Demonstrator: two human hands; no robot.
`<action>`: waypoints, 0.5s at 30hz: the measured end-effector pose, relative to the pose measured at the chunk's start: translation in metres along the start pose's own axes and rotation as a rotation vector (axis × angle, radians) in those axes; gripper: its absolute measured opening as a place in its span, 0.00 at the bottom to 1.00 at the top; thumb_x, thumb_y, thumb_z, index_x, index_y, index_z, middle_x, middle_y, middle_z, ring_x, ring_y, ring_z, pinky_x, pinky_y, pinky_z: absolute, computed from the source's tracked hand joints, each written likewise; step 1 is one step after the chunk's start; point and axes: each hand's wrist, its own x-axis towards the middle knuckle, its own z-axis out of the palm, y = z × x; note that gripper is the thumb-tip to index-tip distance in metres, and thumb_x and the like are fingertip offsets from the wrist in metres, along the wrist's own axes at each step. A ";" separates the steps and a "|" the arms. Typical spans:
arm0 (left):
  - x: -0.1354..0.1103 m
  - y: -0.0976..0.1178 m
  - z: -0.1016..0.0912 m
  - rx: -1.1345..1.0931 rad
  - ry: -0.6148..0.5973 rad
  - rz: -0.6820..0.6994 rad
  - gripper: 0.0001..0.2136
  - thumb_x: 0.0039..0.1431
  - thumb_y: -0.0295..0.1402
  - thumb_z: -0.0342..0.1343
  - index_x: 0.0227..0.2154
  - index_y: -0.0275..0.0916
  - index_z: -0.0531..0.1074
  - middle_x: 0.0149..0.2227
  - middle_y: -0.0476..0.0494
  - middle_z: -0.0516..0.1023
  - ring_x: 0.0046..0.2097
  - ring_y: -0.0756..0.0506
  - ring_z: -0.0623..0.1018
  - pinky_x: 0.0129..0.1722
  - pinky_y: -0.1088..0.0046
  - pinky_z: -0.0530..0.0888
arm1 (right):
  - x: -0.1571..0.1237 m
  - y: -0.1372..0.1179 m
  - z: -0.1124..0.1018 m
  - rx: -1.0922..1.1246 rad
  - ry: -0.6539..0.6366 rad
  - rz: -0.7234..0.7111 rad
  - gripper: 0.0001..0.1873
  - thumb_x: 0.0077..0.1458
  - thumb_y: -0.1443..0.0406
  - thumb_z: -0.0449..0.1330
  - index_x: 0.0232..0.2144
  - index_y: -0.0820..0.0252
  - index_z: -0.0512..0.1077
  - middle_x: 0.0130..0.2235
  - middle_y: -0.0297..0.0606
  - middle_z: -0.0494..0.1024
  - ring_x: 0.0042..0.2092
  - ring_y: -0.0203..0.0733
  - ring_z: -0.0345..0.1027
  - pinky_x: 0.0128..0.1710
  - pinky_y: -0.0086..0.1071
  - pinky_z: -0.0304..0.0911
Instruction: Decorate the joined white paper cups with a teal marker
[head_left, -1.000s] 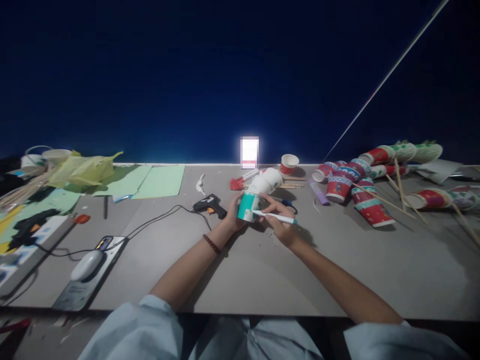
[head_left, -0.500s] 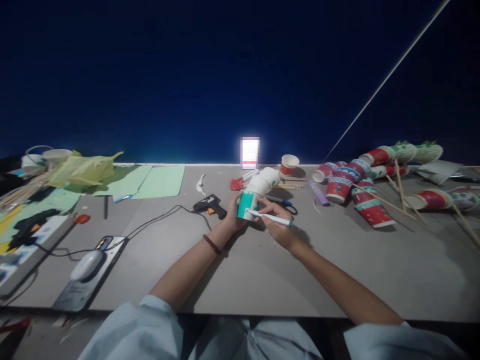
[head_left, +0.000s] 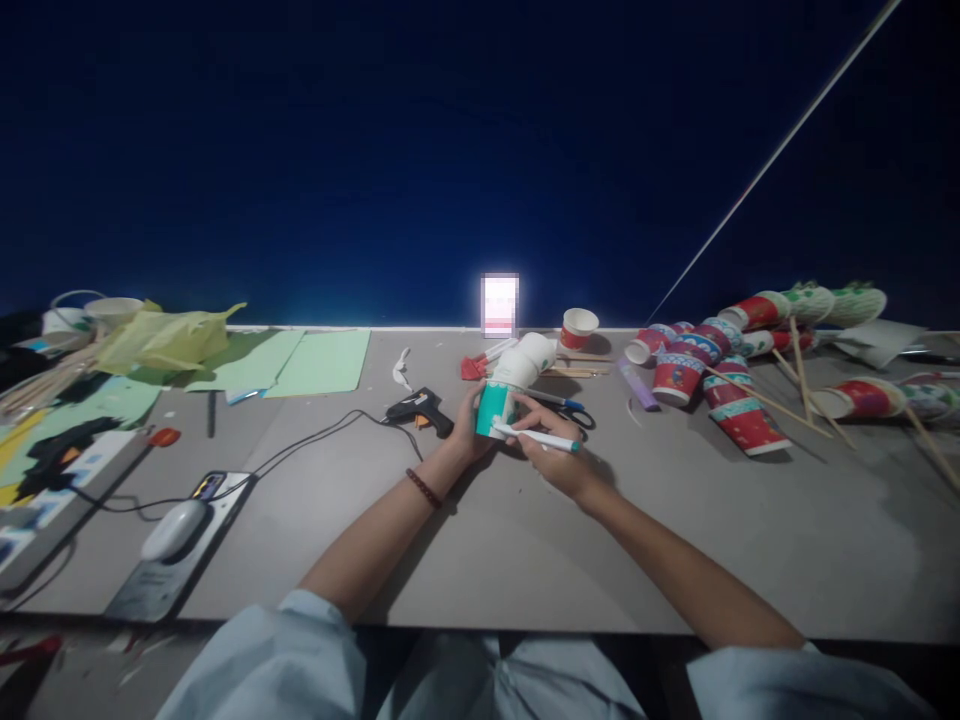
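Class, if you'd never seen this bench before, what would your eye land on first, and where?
Probably the bright rectangle against the dark blue background, beyond the middle of the table. Nearer, the left hand grips a bent stack of green and white cups; the right hand holds a white marker to it. Red patterned cups lie to the right.

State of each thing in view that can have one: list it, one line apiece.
Left hand: closed around the green cup
Green cup: held tilted, white cups beyond it
White marker: in the right hand, tip at the green cup
Red cup at the back: upright, mouth up
Middle glue gun: lying on its side
Phone: lying flat, white item on top
Yellow bag: crumpled
Light green paper: lying flat
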 end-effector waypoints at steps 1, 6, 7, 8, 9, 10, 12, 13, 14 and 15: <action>0.000 0.000 0.001 -0.001 0.001 -0.001 0.12 0.53 0.40 0.59 0.29 0.35 0.74 0.26 0.45 0.78 0.25 0.48 0.76 0.26 0.74 0.72 | 0.000 0.000 0.000 -0.004 -0.002 0.003 0.04 0.49 0.70 0.60 0.26 0.56 0.74 0.50 0.46 0.80 0.55 0.54 0.72 0.51 0.46 0.69; -0.004 0.001 0.005 0.014 -0.018 0.001 0.13 0.52 0.41 0.60 0.30 0.34 0.74 0.25 0.45 0.77 0.24 0.48 0.75 0.24 0.74 0.70 | 0.000 0.002 0.003 0.065 0.034 0.055 0.03 0.51 0.68 0.59 0.30 0.57 0.73 0.51 0.47 0.79 0.51 0.52 0.75 0.40 0.39 0.74; -0.005 0.001 0.006 0.012 -0.018 0.005 0.13 0.51 0.41 0.61 0.30 0.35 0.73 0.25 0.45 0.77 0.24 0.48 0.74 0.24 0.74 0.70 | 0.000 0.003 0.003 0.078 0.043 0.065 0.03 0.52 0.67 0.59 0.31 0.57 0.73 0.52 0.47 0.78 0.50 0.51 0.76 0.39 0.38 0.74; -0.006 0.001 0.007 0.010 -0.017 0.010 0.13 0.50 0.41 0.61 0.30 0.35 0.73 0.25 0.46 0.76 0.24 0.48 0.74 0.24 0.74 0.69 | -0.001 0.004 0.004 0.083 0.047 0.070 0.03 0.52 0.67 0.59 0.32 0.57 0.73 0.53 0.47 0.78 0.50 0.50 0.76 0.38 0.37 0.74; -0.006 0.001 0.007 0.008 -0.015 0.015 0.13 0.50 0.41 0.62 0.30 0.35 0.73 0.25 0.46 0.76 0.24 0.48 0.74 0.24 0.74 0.69 | -0.001 0.005 0.004 0.083 0.050 0.070 0.03 0.52 0.67 0.59 0.32 0.57 0.73 0.53 0.47 0.78 0.50 0.50 0.76 0.39 0.37 0.74; -0.006 0.001 0.007 0.007 -0.011 0.016 0.13 0.49 0.41 0.63 0.30 0.35 0.73 0.24 0.46 0.76 0.23 0.48 0.74 0.24 0.74 0.69 | -0.001 0.005 0.004 0.081 0.048 0.064 0.03 0.52 0.67 0.59 0.32 0.57 0.73 0.53 0.47 0.78 0.52 0.51 0.75 0.41 0.38 0.74; -0.005 0.001 0.005 0.012 -0.001 0.004 0.13 0.49 0.41 0.63 0.30 0.35 0.73 0.24 0.46 0.76 0.23 0.48 0.73 0.24 0.74 0.69 | -0.001 0.006 0.003 0.070 0.036 0.040 0.03 0.51 0.68 0.60 0.31 0.57 0.74 0.52 0.47 0.78 0.54 0.52 0.73 0.45 0.40 0.73; -0.004 0.001 0.004 0.016 0.004 -0.008 0.13 0.49 0.41 0.62 0.29 0.35 0.73 0.23 0.46 0.76 0.23 0.48 0.73 0.24 0.73 0.69 | -0.001 0.006 0.003 0.061 0.027 0.028 0.03 0.51 0.68 0.60 0.30 0.57 0.74 0.52 0.47 0.78 0.55 0.53 0.72 0.47 0.41 0.72; -0.003 0.001 0.003 0.020 0.009 -0.021 0.13 0.50 0.41 0.61 0.29 0.35 0.73 0.23 0.46 0.76 0.23 0.48 0.73 0.24 0.73 0.69 | -0.001 0.006 0.002 0.048 0.018 0.017 0.03 0.50 0.69 0.60 0.29 0.57 0.74 0.52 0.47 0.78 0.56 0.53 0.71 0.49 0.42 0.71; -0.002 0.000 0.002 0.024 0.013 -0.029 0.13 0.51 0.41 0.61 0.29 0.34 0.74 0.23 0.46 0.76 0.23 0.48 0.73 0.24 0.73 0.69 | -0.001 0.005 0.002 0.032 0.009 0.011 0.04 0.50 0.70 0.60 0.28 0.57 0.74 0.51 0.47 0.78 0.56 0.53 0.71 0.50 0.43 0.69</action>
